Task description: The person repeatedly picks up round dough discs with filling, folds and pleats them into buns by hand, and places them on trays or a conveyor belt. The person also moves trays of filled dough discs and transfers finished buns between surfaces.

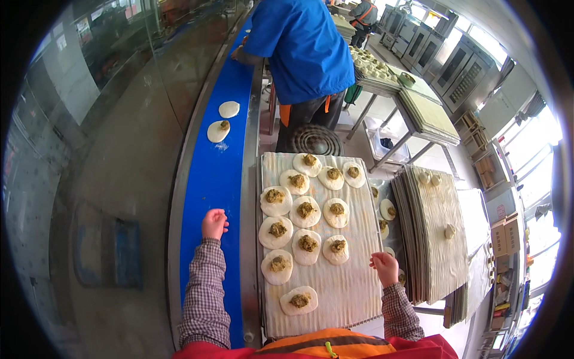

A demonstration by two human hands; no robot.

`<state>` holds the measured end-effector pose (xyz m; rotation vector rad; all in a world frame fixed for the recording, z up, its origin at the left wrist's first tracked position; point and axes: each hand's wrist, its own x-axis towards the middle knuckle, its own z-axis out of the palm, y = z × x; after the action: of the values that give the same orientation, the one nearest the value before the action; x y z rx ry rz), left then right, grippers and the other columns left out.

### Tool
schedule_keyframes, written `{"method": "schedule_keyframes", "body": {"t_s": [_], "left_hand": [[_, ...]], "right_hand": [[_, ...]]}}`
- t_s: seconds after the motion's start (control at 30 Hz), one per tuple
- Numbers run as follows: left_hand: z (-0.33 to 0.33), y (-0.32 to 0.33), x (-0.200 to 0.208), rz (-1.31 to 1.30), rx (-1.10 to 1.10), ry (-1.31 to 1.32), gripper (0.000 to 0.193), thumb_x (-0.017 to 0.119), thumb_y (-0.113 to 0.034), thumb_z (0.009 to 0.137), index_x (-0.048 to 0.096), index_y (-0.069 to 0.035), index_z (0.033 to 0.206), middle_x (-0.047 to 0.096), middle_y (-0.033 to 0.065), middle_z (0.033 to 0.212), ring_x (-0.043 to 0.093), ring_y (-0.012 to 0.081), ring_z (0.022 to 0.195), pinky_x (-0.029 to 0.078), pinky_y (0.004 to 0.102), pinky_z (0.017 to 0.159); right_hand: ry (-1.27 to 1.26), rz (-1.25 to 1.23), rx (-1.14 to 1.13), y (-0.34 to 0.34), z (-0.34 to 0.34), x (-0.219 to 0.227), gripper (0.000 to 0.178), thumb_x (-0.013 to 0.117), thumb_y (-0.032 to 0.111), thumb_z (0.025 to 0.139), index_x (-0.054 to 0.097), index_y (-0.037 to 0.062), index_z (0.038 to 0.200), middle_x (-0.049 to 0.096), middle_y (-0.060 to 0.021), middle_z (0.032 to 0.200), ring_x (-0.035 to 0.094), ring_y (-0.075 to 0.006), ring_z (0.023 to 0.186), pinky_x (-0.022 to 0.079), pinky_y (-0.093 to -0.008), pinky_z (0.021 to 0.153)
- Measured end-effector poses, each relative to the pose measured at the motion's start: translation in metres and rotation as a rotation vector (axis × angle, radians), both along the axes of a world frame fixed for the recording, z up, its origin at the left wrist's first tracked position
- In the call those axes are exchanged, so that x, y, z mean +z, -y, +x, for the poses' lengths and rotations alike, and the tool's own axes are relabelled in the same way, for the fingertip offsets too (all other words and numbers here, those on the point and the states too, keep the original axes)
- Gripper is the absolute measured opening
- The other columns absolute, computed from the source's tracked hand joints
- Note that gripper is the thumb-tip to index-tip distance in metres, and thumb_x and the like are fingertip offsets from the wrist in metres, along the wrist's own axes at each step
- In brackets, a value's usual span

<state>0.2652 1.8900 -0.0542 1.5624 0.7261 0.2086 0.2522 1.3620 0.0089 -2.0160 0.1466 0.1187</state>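
Over the blue conveyor belt (212, 170), my left hand (215, 224) hovers with its fingers curled in and nothing visible in them. Two flat dough rounds lie farther up the belt; the nearer dough round (218, 131) carries a small lump of filling. My right hand (384, 267), fingers also curled and seemingly bare, is at the right edge of a cloth-covered tray (353, 299). Several dough rounds topped with brownish-green filling sit on that tray in loose rows. The closest to me is a single dough round (299, 300) near the tray's front left.
A co-worker in a blue top (302, 48) stands beyond the tray, reaching to the belt. Right of the tray is a stack of cloth-covered boards (433, 233) bearing a few small dough pieces. A glass panel (119, 149) runs along the belt's left. Ovens (460, 72) stand far right.
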Motion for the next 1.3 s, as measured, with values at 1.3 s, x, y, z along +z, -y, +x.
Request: {"method": "schedule_keyframes", "body": {"t_s": [1.3], "left_hand": [[-0.053, -0.097, -0.024, 0.557, -0.411, -0.621, 0.063, 0.078, -0.025, 0.061, 0.054, -0.002, 0.115, 0.061, 0.0180, 0.102, 0.060, 0.0312, 0.095, 0.051, 0.0382, 0.085]], "right_hand": [[-0.078, -0.105, -0.197, 0.055, -0.096, -0.014, 0.013, 0.054, 0.001, 0.087, 0.063, -0.0060, 0.093, 0.066, -0.0090, 0.078, 0.064, -0.0139, 0.067, 0.053, -0.0251, 0.063]]}}
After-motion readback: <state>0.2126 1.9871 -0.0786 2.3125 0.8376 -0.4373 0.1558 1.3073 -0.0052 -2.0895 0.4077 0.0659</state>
